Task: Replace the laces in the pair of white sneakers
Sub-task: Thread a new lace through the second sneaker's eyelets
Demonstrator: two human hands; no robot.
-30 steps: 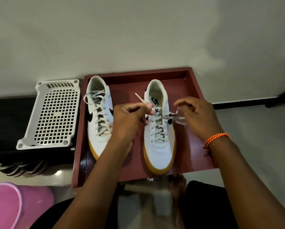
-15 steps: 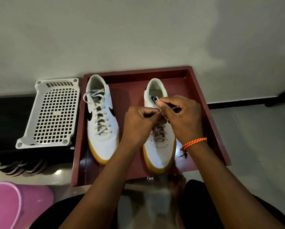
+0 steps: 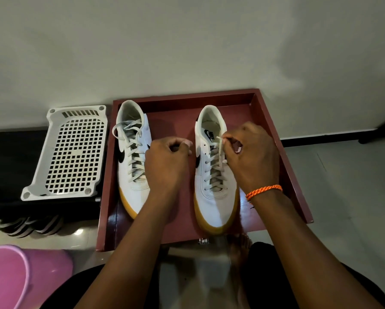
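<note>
Half a second ago both hands met over the tongue of the right-hand white leather sneaker with the gum-yellow sole (image 3: 217,195); now they have parted. The right hand (image 3: 251,157) pinches the flat off-white lace (image 3: 219,150) between thumb and fingers near its tip, drawn up out of the top eyelets on that side, while the left hand (image 3: 167,161) has pulled back to the gap between the shoes, its fingers curled; whether they hold a lace end I cannot tell. That suggests the old lace is being unthreaded row by row, with most crossings left. The other white sneaker (image 3: 132,157) sits fully laced at the left of the dark red wooden tray (image 3: 283,166). The tray's raised rims hem the shoes, though bare tray floor right of the worked shoe leaves room to pull lace sideways.
</note>
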